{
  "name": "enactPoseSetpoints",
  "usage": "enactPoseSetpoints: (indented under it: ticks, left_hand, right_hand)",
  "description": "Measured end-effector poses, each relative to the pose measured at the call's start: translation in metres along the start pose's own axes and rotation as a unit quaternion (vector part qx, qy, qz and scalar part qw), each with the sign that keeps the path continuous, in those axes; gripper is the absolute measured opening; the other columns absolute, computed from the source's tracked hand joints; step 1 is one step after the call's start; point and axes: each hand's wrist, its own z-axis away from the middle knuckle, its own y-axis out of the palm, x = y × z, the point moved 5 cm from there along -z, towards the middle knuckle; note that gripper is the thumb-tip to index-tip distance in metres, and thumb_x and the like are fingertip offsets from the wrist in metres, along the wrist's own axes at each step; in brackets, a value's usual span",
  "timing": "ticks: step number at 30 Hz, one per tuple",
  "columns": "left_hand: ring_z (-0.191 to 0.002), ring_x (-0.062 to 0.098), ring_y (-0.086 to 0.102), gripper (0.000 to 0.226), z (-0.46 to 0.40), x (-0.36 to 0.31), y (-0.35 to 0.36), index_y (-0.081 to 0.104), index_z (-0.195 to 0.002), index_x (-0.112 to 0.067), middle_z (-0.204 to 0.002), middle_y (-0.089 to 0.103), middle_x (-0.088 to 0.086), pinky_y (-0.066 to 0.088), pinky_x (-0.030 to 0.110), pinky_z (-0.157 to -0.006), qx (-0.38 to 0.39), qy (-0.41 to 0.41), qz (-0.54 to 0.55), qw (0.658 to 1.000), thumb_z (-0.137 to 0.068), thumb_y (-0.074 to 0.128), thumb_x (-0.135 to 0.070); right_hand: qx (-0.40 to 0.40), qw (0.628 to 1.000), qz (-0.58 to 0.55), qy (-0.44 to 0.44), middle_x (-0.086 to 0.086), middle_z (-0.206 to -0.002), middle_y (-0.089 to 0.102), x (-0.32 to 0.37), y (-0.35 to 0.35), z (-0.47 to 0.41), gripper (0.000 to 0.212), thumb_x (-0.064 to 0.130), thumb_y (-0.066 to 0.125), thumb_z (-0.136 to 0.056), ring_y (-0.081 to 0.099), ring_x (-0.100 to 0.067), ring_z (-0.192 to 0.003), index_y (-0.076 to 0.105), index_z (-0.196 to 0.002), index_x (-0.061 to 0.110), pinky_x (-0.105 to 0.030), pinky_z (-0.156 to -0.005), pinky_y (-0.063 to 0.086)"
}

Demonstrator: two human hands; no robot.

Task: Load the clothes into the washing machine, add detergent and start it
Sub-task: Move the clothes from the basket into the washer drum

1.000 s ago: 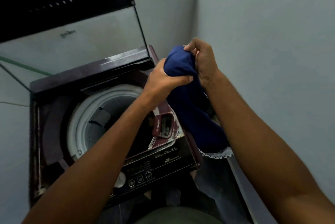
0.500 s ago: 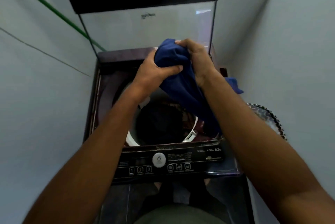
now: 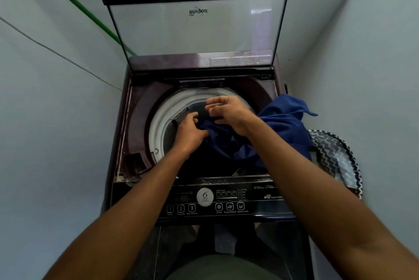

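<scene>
The top-loading washing machine (image 3: 136, 125) stands with its glass lid (image 3: 197, 28) up. A dark blue garment (image 3: 281, 130) lies half in the drum (image 3: 158, 125) and hangs over the right rim. My left hand (image 3: 189, 131) is low over the drum mouth, its fingers loosely bent against the garment's left edge. Just above the cloth, my right hand (image 3: 229, 112) hovers with its fingers spread and relaxed, gripping nothing. Dark laundry fills the drum below. The control panel (image 3: 204, 200) runs along the front edge.
A basket with a black-and-white zigzag pattern (image 3: 335, 157) stands to the right of the machine. Pale walls close in on both sides. A green hose (image 3: 74, 5) runs down the left wall behind the lid. A small detergent compartment (image 3: 136, 163) sits at the front left.
Both hands held the bunched blue garment high above the machine; they have come down to the drum mouth and loosened, and the garment now lies spread into the drum and over the right rim.
</scene>
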Motion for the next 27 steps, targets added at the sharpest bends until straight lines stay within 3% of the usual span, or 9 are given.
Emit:
enactPoseSetpoints:
  ticks: [2, 6, 10, 12, 15, 17, 21, 24, 27]
  left_hand:
    - [-0.124, 0.021, 0.055, 0.067, -0.001, -0.009, 0.005, 0.049, -0.141, -0.02, -0.138, 0.056, 0.006, 0.048, 0.032, -0.094, 0.002, 0.028, -0.029, 0.999, -0.08, 0.075, -0.009]
    - [-0.114, 0.016, 0.057, 0.054, 0.006, -0.042, 0.028, 0.055, -0.131, -0.019, -0.128, 0.059, 0.0, 0.045, 0.025, -0.085, 0.036, 0.109, -0.055, 0.992, -0.081, 0.074, -0.01]
    - [-0.115, 0.013, 0.055, 0.054, 0.018, -0.074, 0.064, 0.055, -0.132, -0.022, -0.129, 0.057, -0.002, 0.044, 0.023, -0.088, 0.088, 0.178, -0.066, 0.978, -0.082, 0.077, -0.015]
    - [-0.115, 0.014, 0.056, 0.053, 0.022, -0.088, 0.081, 0.058, -0.131, -0.022, -0.129, 0.056, -0.002, 0.046, 0.024, -0.092, 0.106, 0.215, -0.076, 0.968, -0.082, 0.078, -0.015]
    - [-0.113, 0.012, 0.055, 0.055, 0.027, -0.108, 0.109, 0.059, -0.132, -0.021, -0.127, 0.057, -0.001, 0.045, 0.025, -0.098, 0.131, 0.26, -0.103, 0.951, -0.08, 0.08, -0.018]
    - [-0.116, 0.011, 0.053, 0.056, 0.029, -0.118, 0.124, 0.06, -0.131, -0.02, -0.127, 0.056, -0.002, 0.044, 0.029, -0.104, 0.144, 0.291, -0.124, 0.938, -0.079, 0.081, -0.02]
    - [-0.139, 0.018, 0.035, 0.078, 0.031, -0.129, 0.151, 0.046, -0.143, -0.024, -0.15, 0.038, 0.0, 0.034, 0.036, -0.115, 0.174, 0.292, -0.184, 0.922, -0.076, 0.085, -0.029]
    - [-0.147, 0.024, 0.021, 0.096, 0.03, -0.13, 0.17, 0.034, -0.152, -0.028, -0.162, 0.019, -0.002, 0.03, 0.047, -0.118, 0.196, 0.276, -0.256, 0.906, -0.072, 0.087, -0.036]
    - [-0.149, 0.027, 0.016, 0.106, 0.03, -0.128, 0.181, 0.025, -0.155, -0.03, -0.165, 0.011, -0.003, 0.03, 0.054, -0.116, 0.202, 0.265, -0.325, 0.885, -0.069, 0.088, -0.041]
  right_hand:
    - [-0.001, 1.0, -0.007, -0.004, -0.003, -0.101, 0.072, 0.0, -0.007, 0.003, 0.025, -0.004, 0.06, -0.088, 0.066, -0.018, -0.09, 0.068, -0.099, 0.016, -0.036, -0.076, 0.054]
    - [-0.041, 0.998, 0.002, -0.038, -0.007, -0.098, 0.07, 0.008, -0.029, 0.012, 0.024, -0.009, 0.063, -0.085, 0.068, -0.022, -0.086, 0.067, -0.099, 0.01, -0.038, -0.077, 0.057]
    - [-0.176, 0.973, 0.097, -0.112, -0.009, -0.097, 0.071, 0.014, -0.078, 0.025, 0.03, -0.009, 0.061, -0.078, 0.066, -0.016, -0.082, 0.071, -0.099, 0.01, -0.029, -0.072, 0.056]
    - [-0.24, 0.948, 0.169, -0.12, -0.007, -0.106, 0.071, 0.01, -0.108, 0.034, 0.035, -0.004, 0.06, -0.075, 0.062, -0.014, -0.09, 0.072, -0.104, 0.013, -0.028, -0.079, 0.053]
    - [-0.281, 0.924, 0.253, -0.057, -0.004, -0.126, 0.061, -0.012, -0.154, 0.046, 0.05, 0.01, 0.064, -0.071, 0.05, -0.025, -0.12, 0.068, -0.117, 0.026, -0.043, -0.1, 0.046]
    - [-0.253, 0.925, 0.282, -0.004, -0.001, -0.137, 0.055, -0.03, -0.177, 0.052, 0.059, 0.015, 0.064, -0.071, 0.042, -0.026, -0.131, 0.062, -0.128, 0.031, -0.048, -0.107, 0.04]
    - [-0.112, 0.971, 0.209, 0.028, -0.002, -0.143, 0.046, -0.056, -0.201, 0.072, 0.078, -0.001, 0.057, -0.075, 0.046, -0.02, -0.129, 0.041, -0.147, 0.024, -0.035, -0.099, 0.047]
    - [-0.028, 0.975, 0.212, 0.052, -0.001, -0.139, 0.041, -0.067, -0.21, 0.084, 0.089, -0.006, 0.061, -0.074, 0.052, -0.023, -0.12, 0.031, -0.149, 0.031, -0.047, -0.093, 0.055]
    - [0.007, 0.964, 0.259, 0.062, -0.002, -0.14, 0.037, -0.073, -0.216, 0.088, 0.094, -0.005, 0.073, -0.07, 0.046, -0.024, -0.124, 0.03, -0.144, 0.033, -0.049, -0.097, 0.052]
